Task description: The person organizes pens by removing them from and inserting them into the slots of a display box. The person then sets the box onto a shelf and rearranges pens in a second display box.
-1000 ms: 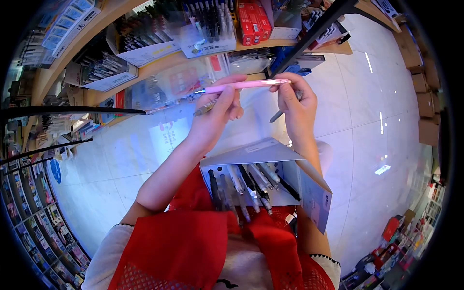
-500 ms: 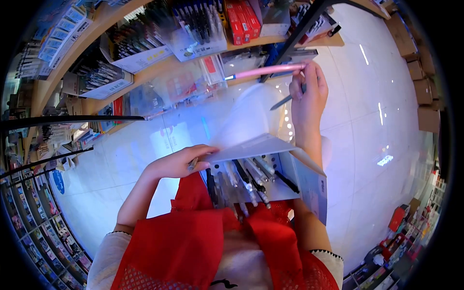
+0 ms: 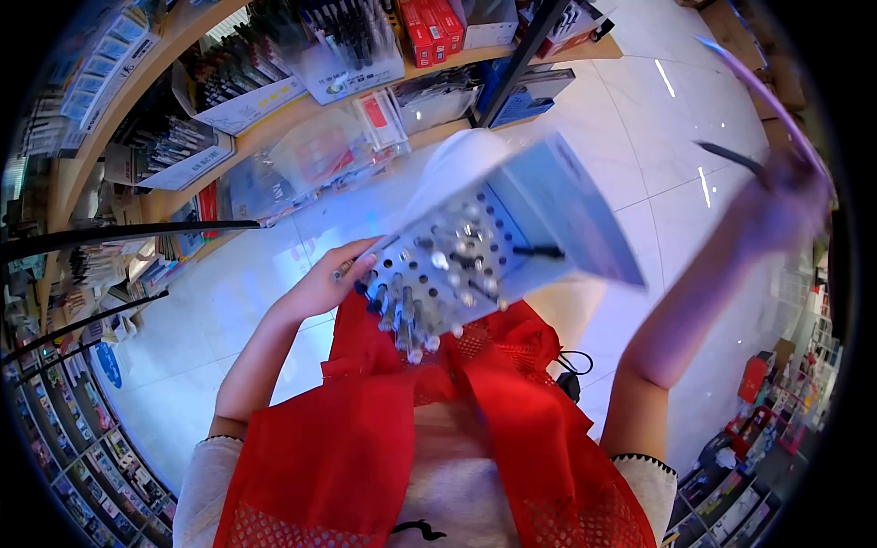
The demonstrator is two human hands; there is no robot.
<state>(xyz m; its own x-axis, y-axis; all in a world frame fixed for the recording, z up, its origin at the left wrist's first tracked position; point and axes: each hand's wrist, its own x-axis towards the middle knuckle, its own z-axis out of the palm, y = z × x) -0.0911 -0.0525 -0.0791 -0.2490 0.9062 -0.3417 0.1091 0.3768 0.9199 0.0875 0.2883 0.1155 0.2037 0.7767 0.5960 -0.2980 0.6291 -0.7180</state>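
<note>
Step in hand, as I read it: handling loose pens around a perforated pen display box [image 3: 594, 196], box on the left side of the job, spare pens on the right. Left hand [image 3: 315, 288] has its fingers closed on the box's left edge, with the stub of a pen [image 3: 342, 270] showing between thumb and fingers. Box sits in front of the red vest [image 3: 338, 447], tilted so the hole panel faces up toward the head camera; can't tell what else supports it underneath. Clear-barrelled pens [image 3: 404, 320] poke out of the holes, bunched at the near edge and mid-panel; a black pen [image 3: 539, 251] leans toward the side wall, and several holes show no pen. Right hand [image 3: 793, 205] is out at far right, well apart from the box, fingers apparently curled around a pink pen [image 3: 776, 108] and a dark grey pen [image 3: 731, 155], both projecting past the hand. It's blurred, so can't tell exact finger placement or which finger pins which pen. Call on the next move: needs a firm left grip and a flatter box, since the pens look loose in their holes and could slide at this tilt. Right side needs both pens kept apart and secure; the pink one sticks out long and could catch on something.
</note>
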